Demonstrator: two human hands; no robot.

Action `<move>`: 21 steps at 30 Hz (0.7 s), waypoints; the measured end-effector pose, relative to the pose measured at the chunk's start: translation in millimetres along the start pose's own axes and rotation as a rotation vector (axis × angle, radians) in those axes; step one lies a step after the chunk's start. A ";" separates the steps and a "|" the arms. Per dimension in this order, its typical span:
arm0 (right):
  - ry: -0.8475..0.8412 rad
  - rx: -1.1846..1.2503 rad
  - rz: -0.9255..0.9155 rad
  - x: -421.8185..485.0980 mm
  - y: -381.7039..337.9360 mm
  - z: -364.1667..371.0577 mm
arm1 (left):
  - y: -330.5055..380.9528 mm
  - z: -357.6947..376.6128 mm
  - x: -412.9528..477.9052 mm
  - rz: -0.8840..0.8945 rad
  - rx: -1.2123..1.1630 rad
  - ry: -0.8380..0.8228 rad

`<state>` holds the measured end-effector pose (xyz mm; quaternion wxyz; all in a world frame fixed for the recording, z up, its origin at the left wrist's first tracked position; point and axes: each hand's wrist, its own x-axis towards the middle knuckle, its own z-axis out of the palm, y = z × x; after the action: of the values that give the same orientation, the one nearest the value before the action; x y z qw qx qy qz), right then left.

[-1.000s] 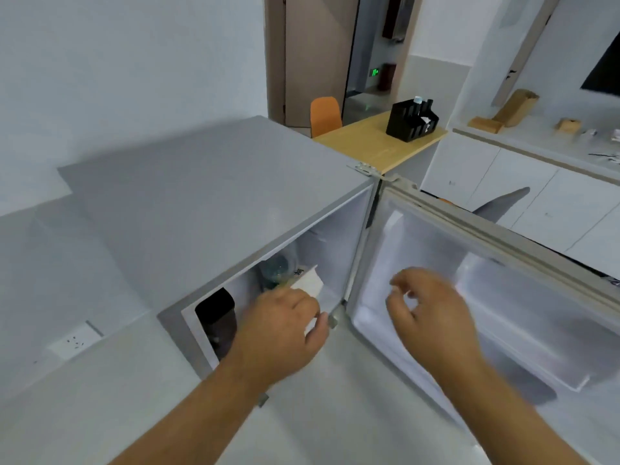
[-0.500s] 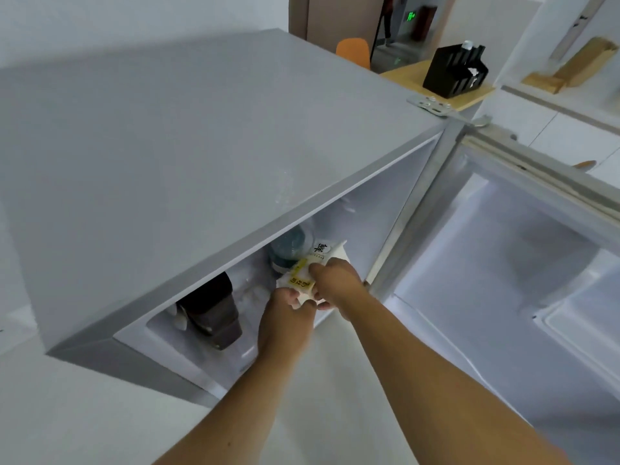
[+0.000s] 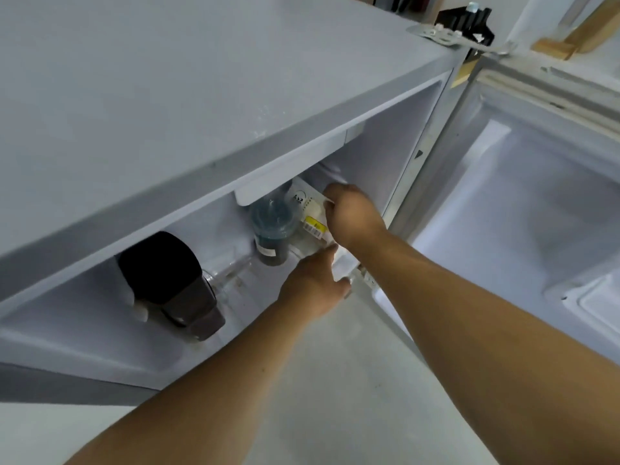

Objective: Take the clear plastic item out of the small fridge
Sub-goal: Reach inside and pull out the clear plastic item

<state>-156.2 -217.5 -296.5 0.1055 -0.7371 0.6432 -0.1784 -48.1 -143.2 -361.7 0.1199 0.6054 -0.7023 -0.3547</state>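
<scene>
Inside the small fridge (image 3: 385, 156), right hand (image 3: 352, 218) grips the clear plastic item (image 3: 312, 218) beside a dark bottle (image 3: 271, 229); left hand (image 3: 313, 285) cups below it, contact unclear. Next, probably: drawing it past the door (image 3: 536, 196).

A dark, nearly black container (image 3: 171, 280) lies tilted toward the left of the shelf, its lower end brownish and glossy. To its right stands a cup with a teal-blue lid (image 3: 273, 229), upright, carrying a small pale label low on its side (the print is too blurred to read). Between the two, a bit of clear glassware (image 3: 224, 280) lies on the shelf, hard to make out. At the top right, a metal hinge plate (image 3: 436, 31) sits with a black slotted organiser (image 3: 469, 20) just behind it. Farther right, light wooden blocks (image 3: 570, 35) rest on a white counter, one leaning against the other
</scene>
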 end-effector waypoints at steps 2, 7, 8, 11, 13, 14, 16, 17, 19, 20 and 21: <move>0.003 0.033 0.010 2.3 -2.5 4.3 | 1.2 -4.3 5.0 -0.021 -0.010 0.026; 0.310 0.043 -0.017 -29.2 -9.2 -2.8 | -11.1 -18.8 -25.4 -0.077 -0.055 0.389; 0.366 0.064 -0.043 -38.3 -13.9 -2.6 | -14.1 -25.4 -31.6 -0.136 -0.182 0.544; 0.176 0.320 0.080 -43.1 -31.8 5.6 | -21.2 -52.7 -28.8 -0.338 -0.599 0.908; -0.033 0.638 0.310 -32.4 -43.4 7.4 | -22.9 -69.5 -13.5 -0.425 -0.743 0.936; -0.095 0.763 0.390 -28.0 -49.1 8.0 | -22.5 -75.5 -7.6 -0.443 -0.779 0.919; -0.126 0.816 0.423 -22.0 -57.3 7.4 | -20.6 -80.3 1.3 -0.455 -0.784 0.863; -0.117 0.829 0.425 -21.5 -59.5 6.7 | -19.0 -80.9 2.9 -0.457 -0.766 0.836; -0.082 0.871 0.443 -24.9 -61.6 4.0 | -15.4 -80.2 -2.3 -0.434 -0.747 0.810; -0.062 0.884 0.443 -29.1 -60.7 2.7 | -13.5 -79.6 -7.6 -0.417 -0.766 0.802; -0.047 0.885 0.435 -36.4 -58.0 2.1 | -14.4 -76.7 -13.0 -0.395 -0.802 0.794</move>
<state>-106.5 -173.0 -280.7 0.4577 -0.4742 0.6420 -0.3918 11.9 -158.4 -312.4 0.5241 0.7183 -0.2890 -0.3547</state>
